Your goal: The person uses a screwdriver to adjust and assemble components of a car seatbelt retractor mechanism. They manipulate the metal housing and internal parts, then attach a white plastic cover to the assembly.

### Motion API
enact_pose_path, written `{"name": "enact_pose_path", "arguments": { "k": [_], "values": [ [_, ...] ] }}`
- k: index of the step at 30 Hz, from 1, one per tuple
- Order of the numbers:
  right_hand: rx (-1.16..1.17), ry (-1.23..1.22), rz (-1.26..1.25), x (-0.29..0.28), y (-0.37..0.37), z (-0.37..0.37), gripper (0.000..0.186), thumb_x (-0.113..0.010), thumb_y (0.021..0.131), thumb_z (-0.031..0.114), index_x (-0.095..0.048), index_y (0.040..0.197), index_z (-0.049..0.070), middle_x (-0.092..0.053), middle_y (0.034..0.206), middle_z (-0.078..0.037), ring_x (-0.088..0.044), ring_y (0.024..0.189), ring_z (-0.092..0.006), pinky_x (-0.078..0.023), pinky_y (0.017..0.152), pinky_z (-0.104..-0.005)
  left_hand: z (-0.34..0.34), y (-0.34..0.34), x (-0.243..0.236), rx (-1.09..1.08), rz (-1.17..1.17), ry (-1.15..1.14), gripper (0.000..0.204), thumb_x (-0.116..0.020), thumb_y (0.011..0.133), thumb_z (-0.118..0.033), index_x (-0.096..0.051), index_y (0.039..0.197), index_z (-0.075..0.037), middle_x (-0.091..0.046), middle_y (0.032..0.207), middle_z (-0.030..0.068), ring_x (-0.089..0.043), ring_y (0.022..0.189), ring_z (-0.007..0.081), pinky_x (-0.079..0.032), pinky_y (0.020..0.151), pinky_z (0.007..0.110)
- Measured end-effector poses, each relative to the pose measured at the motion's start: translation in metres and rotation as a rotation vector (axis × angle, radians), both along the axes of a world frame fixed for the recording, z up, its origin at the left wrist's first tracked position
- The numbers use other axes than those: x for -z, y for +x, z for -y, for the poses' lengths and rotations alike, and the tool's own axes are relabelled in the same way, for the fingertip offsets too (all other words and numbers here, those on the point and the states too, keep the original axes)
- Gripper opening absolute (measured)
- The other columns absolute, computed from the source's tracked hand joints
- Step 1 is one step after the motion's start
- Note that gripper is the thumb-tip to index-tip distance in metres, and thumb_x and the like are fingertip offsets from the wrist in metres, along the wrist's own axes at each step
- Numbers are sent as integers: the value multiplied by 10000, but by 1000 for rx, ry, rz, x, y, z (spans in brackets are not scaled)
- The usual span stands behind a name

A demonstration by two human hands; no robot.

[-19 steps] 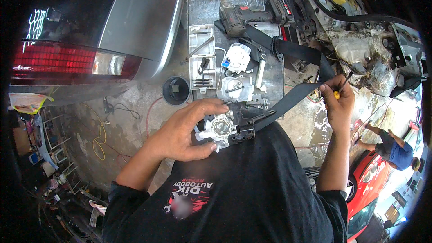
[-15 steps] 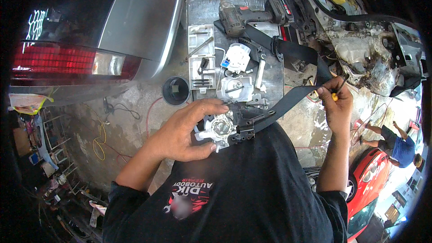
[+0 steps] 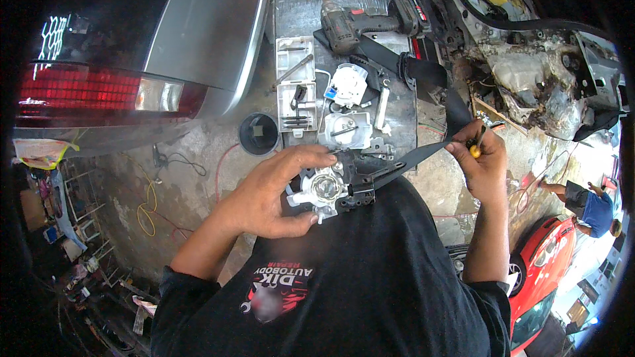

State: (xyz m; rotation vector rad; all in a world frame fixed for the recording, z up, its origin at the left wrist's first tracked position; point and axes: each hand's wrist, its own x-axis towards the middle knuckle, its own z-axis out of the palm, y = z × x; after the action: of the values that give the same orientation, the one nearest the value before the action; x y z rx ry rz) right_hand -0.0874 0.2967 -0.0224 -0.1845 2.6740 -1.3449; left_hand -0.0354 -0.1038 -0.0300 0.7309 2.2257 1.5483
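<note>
My left hand (image 3: 272, 188) is closed around a seat belt retractor (image 3: 327, 188), thumb on the near side and fingers on the far side. Its white and clear plastic mechanism faces up, beside a black metal frame. A black belt webbing (image 3: 415, 158) runs from the frame to my right hand (image 3: 486, 165). That hand pinches the webbing between thumb and fingers, and also holds a yellow-handled screwdriver (image 3: 475, 152) against the palm. Beyond the hand the webbing twists and goes back over the table. On the table lie two white plastic covers (image 3: 348, 84), the nearer one just past the retractor.
The worktable (image 3: 304, 10) bears a cordless impact driver (image 3: 342, 32), a grey tool case (image 3: 286, 59) and a silver-white wrench-like tool (image 3: 381, 109). A black bucket (image 3: 258, 133) stands left of it. Car bodies flank the table. A person (image 3: 595, 211) is at far right near a red car (image 3: 539, 271).
My right hand has come nearer and a little left, drawing the webbing in with the screwdriver still in the palm. My left hand and the retractor stay put. The far person has shifted slightly.
</note>
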Motion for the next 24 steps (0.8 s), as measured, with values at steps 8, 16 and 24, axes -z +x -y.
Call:
{"name": "enact_pose_path", "arguments": {
  "k": [8, 16, 24],
  "values": [
    [-17, 55, -36, -3, -1, 1, 190, -857, 885, 52, -672, 918, 19, -680, 807, -60, -608, 744, -158, -488, 706, -316, 1, 1, 1, 15, -31, -37, 845, -861, 684, -188, -566, 1454, -5, -643, 1429, 218, -616, 1373, 400, -478, 1156, 488],
    [315, -52, -16, 11, -18, -33, 162, -825, 953, 97, -670, 947, 49, -649, 811, 10, -568, 768, -109, -463, 714, -288, 1, 3, -2, -10, -6, -19, 848, -846, 684, -210, -582, 1477, -67, -629, 1466, 203, -616, 1368, 389, -473, 1154, 480],
    [315, -92, 5, 20, -19, -35, 151, -790, 987, 104, -651, 949, 60, -616, 783, 30, -516, 680, -63, -407, 616, -248, 2, 2, -1, 14, -26, -22, 851, -861, 671, -172, -562, 1450, -3, -634, 1435, 222, -606, 1379, 406, -468, 1162, 496]
  ]
}}
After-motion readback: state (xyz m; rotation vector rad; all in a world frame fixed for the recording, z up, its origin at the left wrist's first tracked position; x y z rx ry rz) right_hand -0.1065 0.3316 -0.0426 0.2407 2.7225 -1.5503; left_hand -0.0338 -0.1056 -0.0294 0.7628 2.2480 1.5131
